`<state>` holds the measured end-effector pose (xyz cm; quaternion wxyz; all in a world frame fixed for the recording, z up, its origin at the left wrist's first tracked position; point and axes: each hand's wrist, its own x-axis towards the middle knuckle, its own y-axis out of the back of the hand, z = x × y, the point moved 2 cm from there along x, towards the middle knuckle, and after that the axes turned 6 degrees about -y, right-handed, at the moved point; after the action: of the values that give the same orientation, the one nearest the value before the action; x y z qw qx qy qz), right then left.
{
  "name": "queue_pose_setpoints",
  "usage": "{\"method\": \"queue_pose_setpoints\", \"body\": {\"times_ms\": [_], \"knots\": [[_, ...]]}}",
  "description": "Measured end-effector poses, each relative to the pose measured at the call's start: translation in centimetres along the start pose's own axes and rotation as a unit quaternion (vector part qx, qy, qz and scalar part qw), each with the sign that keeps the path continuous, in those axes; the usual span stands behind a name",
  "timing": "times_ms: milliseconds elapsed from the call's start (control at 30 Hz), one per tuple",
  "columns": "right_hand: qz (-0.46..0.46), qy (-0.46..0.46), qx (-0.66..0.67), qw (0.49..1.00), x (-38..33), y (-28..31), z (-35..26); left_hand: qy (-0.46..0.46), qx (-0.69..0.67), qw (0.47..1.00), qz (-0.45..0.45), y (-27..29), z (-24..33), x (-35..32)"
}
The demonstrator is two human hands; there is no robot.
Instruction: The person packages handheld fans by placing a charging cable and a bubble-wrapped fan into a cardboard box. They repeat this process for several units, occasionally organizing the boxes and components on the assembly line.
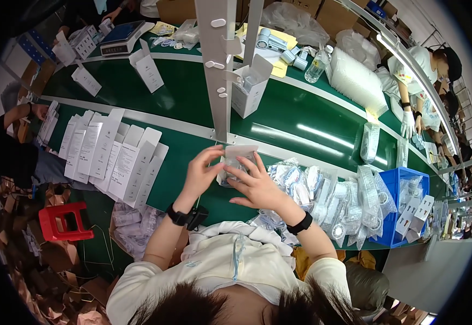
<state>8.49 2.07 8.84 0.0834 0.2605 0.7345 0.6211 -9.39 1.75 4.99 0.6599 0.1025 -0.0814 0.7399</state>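
Note:
In front of me stands a small white box [241, 149] with its top flap raised, close to the metal post. My left hand [200, 172] is at the box's left edge, its thumb and fingers curled around a side flap. From the right, my right hand [256, 183] grips the box with fingers spread across the opening. Something clear, like plastic film, shows between the fingers; the rest of the contents is hidden. Beside my right hand lie several clear-bagged white and blue parts [295, 181].
Several open white boxes [111, 154] stand in rows at left. Clear-bagged parts [350, 203] lie at right, beside a blue bin [392, 216]. A metal post [217, 70] rises before the green conveyor [184, 84], which carries more boxes. A red stool [66, 222] stands at left. Other people work nearby.

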Motion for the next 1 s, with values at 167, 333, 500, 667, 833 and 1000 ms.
{"method": "queue_pose_setpoints", "body": {"times_ms": [167,333,500,667,833,1000], "knots": [[0.234,-0.125,0.187,0.946,-1.8,-3.1,2.1,0.021,0.671,0.730,0.128,11.8,3.1,-1.3],[0.162,-0.183,0.299,0.922,-1.7,-5.5,3.7,0.193,0.715,0.671,0.026,18.3,-3.3,-5.1],[0.253,-0.333,0.513,0.749,-1.8,-0.7,9.6,0.151,0.597,0.788,0.027,12.1,1.5,-6.1],[0.364,-0.358,0.414,0.754,-2.3,0.8,18.9,0.116,0.576,0.801,-0.111,-1.3,0.6,-6.4],[0.220,-0.383,0.196,0.875,-5.4,1.0,22.4,0.135,0.522,0.802,-0.259,-4.9,-3.7,-4.1],[0.028,-0.723,-0.069,0.687,-12.7,6.1,29.2,0.137,0.320,0.901,-0.259,-2.0,-9.0,-0.8]]}}
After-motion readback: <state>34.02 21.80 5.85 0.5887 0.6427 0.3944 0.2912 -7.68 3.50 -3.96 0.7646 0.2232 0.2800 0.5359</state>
